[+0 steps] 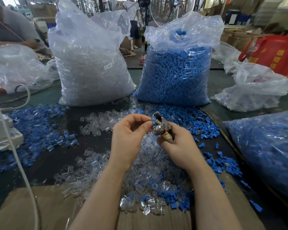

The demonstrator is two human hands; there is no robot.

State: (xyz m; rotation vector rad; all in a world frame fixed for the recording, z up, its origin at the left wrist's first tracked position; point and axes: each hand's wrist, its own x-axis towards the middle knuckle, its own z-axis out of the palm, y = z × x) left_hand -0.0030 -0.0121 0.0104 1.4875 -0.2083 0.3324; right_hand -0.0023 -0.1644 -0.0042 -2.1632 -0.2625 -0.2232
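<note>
Blue plug (152, 120) at metal hand tool (160, 125) head, above counter (56, 163). L hand (130, 138) grip pinches plug; R hand (177, 144) grip wraps tool. Assy mid-cycle: apparently done pcs (40, 125) piled left, many clear caps (148, 173) remain.

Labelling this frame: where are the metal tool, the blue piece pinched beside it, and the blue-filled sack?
metal tool (157, 117): head view, its silver upper bracket.
blue piece (152, 121): head view, its visible edge.
blue-filled sack (175, 77): head view, its bulging front.
</note>
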